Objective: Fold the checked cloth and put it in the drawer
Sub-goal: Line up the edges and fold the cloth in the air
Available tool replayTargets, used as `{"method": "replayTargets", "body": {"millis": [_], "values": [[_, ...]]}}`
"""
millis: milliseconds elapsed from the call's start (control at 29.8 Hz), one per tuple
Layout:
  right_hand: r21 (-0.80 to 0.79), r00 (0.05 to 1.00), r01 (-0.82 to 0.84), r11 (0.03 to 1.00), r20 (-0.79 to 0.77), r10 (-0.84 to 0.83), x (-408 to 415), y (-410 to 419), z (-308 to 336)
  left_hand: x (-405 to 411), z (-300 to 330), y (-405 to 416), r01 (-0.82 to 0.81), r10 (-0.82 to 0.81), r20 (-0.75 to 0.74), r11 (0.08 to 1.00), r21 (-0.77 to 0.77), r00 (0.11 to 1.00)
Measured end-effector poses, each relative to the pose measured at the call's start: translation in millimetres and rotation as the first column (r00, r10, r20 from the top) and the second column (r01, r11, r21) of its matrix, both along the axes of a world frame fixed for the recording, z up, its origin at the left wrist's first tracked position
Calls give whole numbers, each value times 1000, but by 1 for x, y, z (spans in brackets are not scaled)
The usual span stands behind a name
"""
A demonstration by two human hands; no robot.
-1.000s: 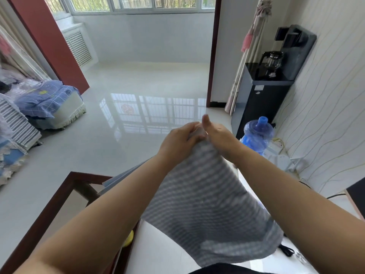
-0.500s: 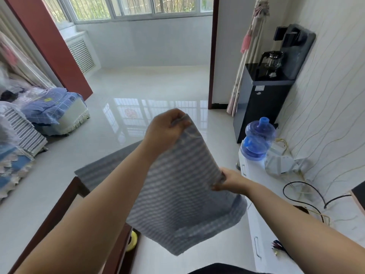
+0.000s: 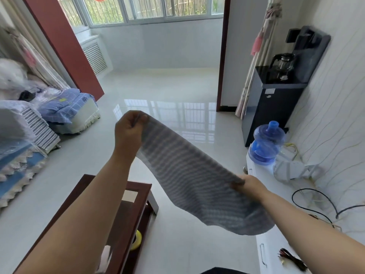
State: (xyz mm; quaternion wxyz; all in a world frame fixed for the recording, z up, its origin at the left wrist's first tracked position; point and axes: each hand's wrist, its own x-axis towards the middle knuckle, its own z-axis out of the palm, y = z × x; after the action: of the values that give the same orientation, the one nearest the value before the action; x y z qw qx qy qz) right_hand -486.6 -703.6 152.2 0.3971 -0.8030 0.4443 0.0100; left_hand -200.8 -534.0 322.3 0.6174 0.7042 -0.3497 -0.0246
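While L grip point(image 3: 128, 131) & R grip point(image 3: 249, 184) each pinch 1 end, grey-striped checked cloth point(image 3: 189, 175) sags midair.

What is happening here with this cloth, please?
A person is holding a grey checked cloth in the air with both hands. The left hand grips one end up high; the right hand pinches the other end lower, near a white cabinet. The cloth hangs stretched between the hands, over the floor, beside a dark wooden table. It looks partly folded, and it is not in any drawer yet.
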Motion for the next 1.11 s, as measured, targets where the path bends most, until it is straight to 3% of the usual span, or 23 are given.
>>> {"method": "replayTargets", "body": {"millis": [168, 302, 335, 402, 436, 469, 503, 536, 603, 637, 670, 771, 871, 1006, 1039, 1106], "values": [[11, 997, 36, 999, 62, -37, -7, -2, 4, 10, -6, -2, -91, 90, -19, 995, -51, 996], [-89, 998, -57, 994, 9, 58, 5, -7, 25, 43, -39, 8, -322, 324, -60, 946, 40, 944], [-118, 994, -110, 987, -36, 107, 11, -6, 34, 52, -52, 13, -428, 430, -14, 900, 81, 903], [-154, 970, -224, 962, -134, 204, 29, 0, 52, 61, -74, 25, -611, 577, 244, 786, 90, 779], [-170, 951, -281, 945, -181, 250, 40, 6, 61, 58, -82, 27, -590, 519, 420, 806, 52, 745], [-189, 925, -346, 919, -234, 300, 53, 14, 70, 46, -89, 25, -454, 329, 592, 888, 70, 736], [-208, 889, -417, 885, -293, 351, 65, 24, 79, 27, -95, 20, -250, 45, 695, 948, 198, 718], [-215, 847, -488, 846, -352, 399, 78, 34, 85, 3, -101, 12, -76, -247, 703, 916, 394, 667], [-211, 763, -597, 774, -449, 466, 99, 52, 91, -45, -115, 1, 70, -625, 521, 676, 733, 582], [-197, 726, -631, 751, -491, 482, 105, 59, 92, -60, -124, -2, 88, -685, 434, 585, 806, 585], [-186, 701, -649, 738, -523, 485, 109, 64, 92, -67, -135, -4, 106, -692, 383, 552, 827, 612], [-180, 665, -673, 717, -571, 481, 105, 69, 89, -70, -158, 4, 242, -654, 238, 555, 796, 718], [-156, 634, -689, 708, -603, 484, 95, 67, 93, -79, -162, 6, 342, -665, 204, 593, 729, 718], [-66, 523, -699, 712, -727, 445, 67, 47, 98, -88, -166, 0, 434, -738, 115, 507, 745, 665], [-51, 530, -670, 740, -731, 430, 57, 39, 98, -90, -165, -2, 423, -741, 113, 493, 760, 662], [-72, 635, -557, 827, -680, 368, 35, 19, 97, -93, -163, -2, 377, -723, 133, 498, 781, 678]]}}
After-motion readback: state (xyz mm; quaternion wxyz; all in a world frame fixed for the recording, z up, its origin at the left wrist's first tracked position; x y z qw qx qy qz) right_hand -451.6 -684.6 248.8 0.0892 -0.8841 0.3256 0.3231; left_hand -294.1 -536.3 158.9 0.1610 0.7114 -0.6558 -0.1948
